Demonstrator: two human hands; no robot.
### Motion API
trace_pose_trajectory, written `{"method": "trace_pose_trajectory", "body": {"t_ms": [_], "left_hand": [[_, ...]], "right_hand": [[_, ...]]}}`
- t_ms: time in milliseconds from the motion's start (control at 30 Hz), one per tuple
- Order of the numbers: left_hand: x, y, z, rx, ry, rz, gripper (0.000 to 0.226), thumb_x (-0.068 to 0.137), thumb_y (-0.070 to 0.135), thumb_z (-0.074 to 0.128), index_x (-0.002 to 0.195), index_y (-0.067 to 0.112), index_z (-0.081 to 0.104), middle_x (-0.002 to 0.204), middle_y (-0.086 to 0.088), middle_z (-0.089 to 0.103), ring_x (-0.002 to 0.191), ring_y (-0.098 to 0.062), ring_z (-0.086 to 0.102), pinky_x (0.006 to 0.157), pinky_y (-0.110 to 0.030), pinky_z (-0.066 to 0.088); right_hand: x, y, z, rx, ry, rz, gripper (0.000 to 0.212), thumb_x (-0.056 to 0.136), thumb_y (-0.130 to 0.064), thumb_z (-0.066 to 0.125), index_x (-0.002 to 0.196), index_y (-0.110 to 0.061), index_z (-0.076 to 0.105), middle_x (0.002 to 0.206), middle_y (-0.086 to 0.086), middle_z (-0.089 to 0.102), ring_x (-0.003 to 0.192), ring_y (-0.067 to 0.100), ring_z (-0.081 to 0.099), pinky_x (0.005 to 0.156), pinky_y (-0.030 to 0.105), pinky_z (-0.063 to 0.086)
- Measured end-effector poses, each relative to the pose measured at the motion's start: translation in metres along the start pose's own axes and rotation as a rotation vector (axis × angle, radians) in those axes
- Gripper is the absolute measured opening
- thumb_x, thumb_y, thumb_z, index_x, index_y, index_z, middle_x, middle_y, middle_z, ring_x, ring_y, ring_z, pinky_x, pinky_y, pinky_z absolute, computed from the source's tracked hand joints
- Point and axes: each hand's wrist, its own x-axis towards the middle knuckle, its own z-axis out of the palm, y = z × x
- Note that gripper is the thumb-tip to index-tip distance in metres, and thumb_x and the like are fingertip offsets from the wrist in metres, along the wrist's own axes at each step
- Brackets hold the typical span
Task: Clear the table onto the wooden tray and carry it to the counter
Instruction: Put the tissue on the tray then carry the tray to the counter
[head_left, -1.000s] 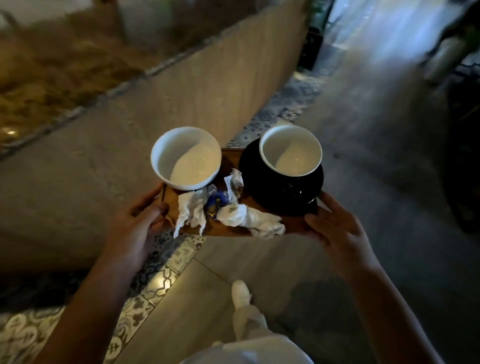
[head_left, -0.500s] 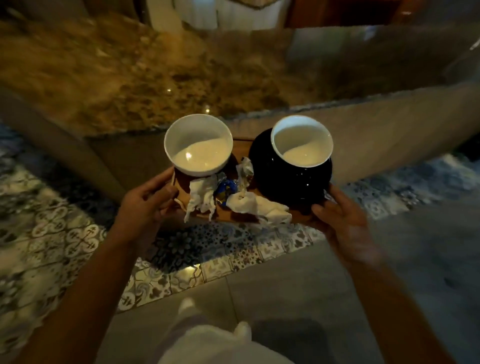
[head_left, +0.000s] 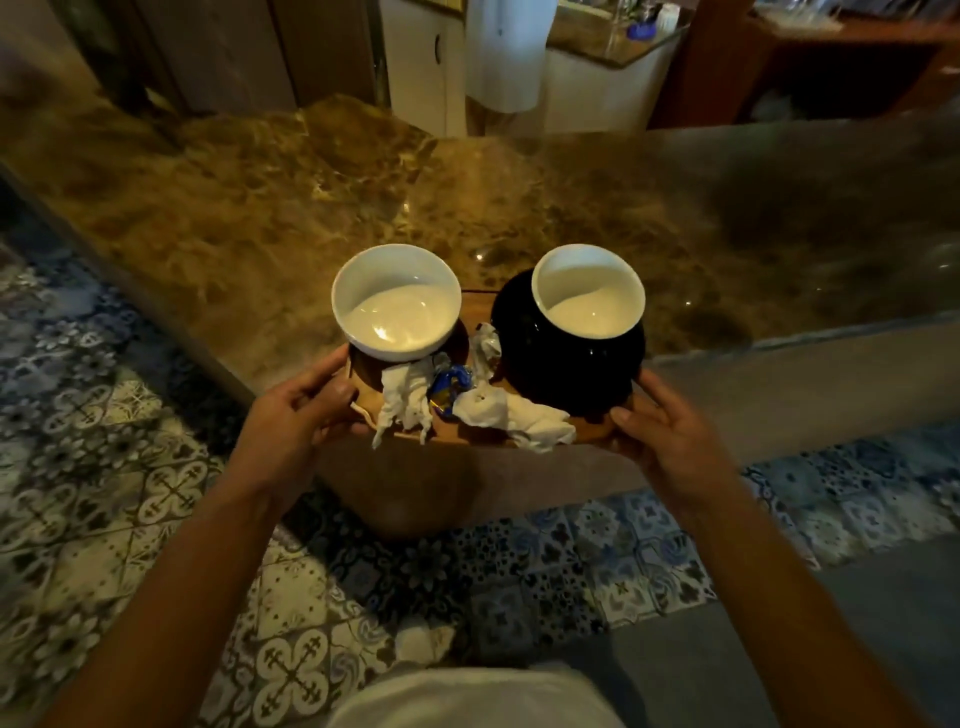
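Brown marbled stone forms the counter (head_left: 260, 218), glossy under warm light, with patterned floor tiles (head_left: 104, 467) below and pale cabinets (head_left: 421, 62) behind. We hold the wooden tray (head_left: 457, 436) at the counter's near edge, our left hand (head_left: 296, 421) and right hand (head_left: 670, 441) each with a grip pinching one end. On it sit a white bowl (head_left: 397, 301), a black pot (head_left: 566, 358), crumpled napkins (head_left: 514, 415) and a blue wrapper (head_left: 451, 382).

No legible text, label, brand, number or sign anywhere; blue candy wrapper (head_left: 451, 383) on the wooden tray (head_left: 587, 434) printed, but too small and blurred to be read.
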Motion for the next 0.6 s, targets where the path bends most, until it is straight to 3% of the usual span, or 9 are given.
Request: {"method": "trace_pose_trajectory", "body": {"t_ms": [133, 233, 300, 400, 500, 600], "left_hand": [[0.056, 0.016, -0.012, 0.015, -0.022, -0.057, 0.036, 0.101, 0.008, 0.057, 0.128, 0.031, 0.058, 0.078, 0.008, 0.078, 0.062, -0.002, 0.069, 0.062, -0.022, 0.061], [0.098, 0.026, -0.015, -0.012, -0.032, -0.106, 0.037, 0.101, 0.006, 0.055, 0.128, 0.033, 0.058, 0.08, 0.009, 0.079, 0.065, -0.003, 0.072, 0.058, -0.022, 0.059], [0.123, 0.031, -0.013, -0.027, -0.036, -0.143, 0.038, 0.101, 0.007, 0.055, 0.125, 0.035, 0.058, 0.075, 0.005, 0.078, 0.063, -0.007, 0.072, 0.056, -0.024, 0.061], [0.161, 0.032, -0.01, -0.052, -0.01, -0.182, 0.048, 0.095, 0.01, 0.063, 0.136, 0.034, 0.057, 0.076, -0.004, 0.074, 0.062, -0.013, 0.071, 0.061, -0.027, 0.063], [0.195, 0.031, -0.003, -0.043, 0.03, -0.193, 0.054, 0.097, 0.008, 0.062, 0.146, 0.029, 0.052, 0.073, -0.002, 0.075, 0.063, -0.013, 0.071, 0.064, -0.028, 0.064], [0.22, 0.029, 0.005, -0.043, 0.057, -0.178, 0.058, 0.101, 0.004, 0.058, 0.154, 0.02, 0.043, 0.07, -0.003, 0.073, 0.061, -0.013, 0.071, 0.063, -0.028, 0.064]], "right_hand": [[0.058, -0.007, 0.026, 0.022, 0.024, 0.011, 0.133, 0.041, -0.05, 0.1, 0.154, -0.015, 0.038, 0.125, 0.01, 0.073, 0.105, 0.026, 0.073, 0.071, 0.029, 0.06], [0.104, -0.012, 0.04, 0.038, 0.026, 0.022, 0.109, 0.061, -0.035, 0.093, 0.153, -0.015, 0.039, 0.121, 0.008, 0.074, 0.108, 0.031, 0.072, 0.07, 0.031, 0.061], [0.135, -0.016, 0.042, 0.066, 0.01, 0.034, 0.085, 0.076, -0.012, 0.074, 0.154, -0.012, 0.038, 0.116, 0.005, 0.077, 0.104, 0.027, 0.074, 0.072, 0.034, 0.062], [0.182, -0.022, 0.043, 0.061, -0.053, 0.063, 0.074, 0.085, -0.001, 0.063, 0.153, -0.013, 0.038, 0.115, 0.004, 0.077, 0.106, 0.024, 0.074, 0.076, 0.037, 0.063], [0.226, -0.029, 0.041, 0.031, -0.092, 0.101, 0.063, 0.095, 0.007, 0.055, 0.152, -0.014, 0.039, 0.116, 0.004, 0.077, 0.108, 0.023, 0.073, 0.079, 0.037, 0.063], [0.262, -0.033, 0.04, -0.008, -0.1, 0.125, 0.066, 0.094, 0.005, 0.058, 0.154, -0.014, 0.037, 0.118, 0.006, 0.076, 0.112, 0.028, 0.071, 0.09, 0.044, 0.061]]}}
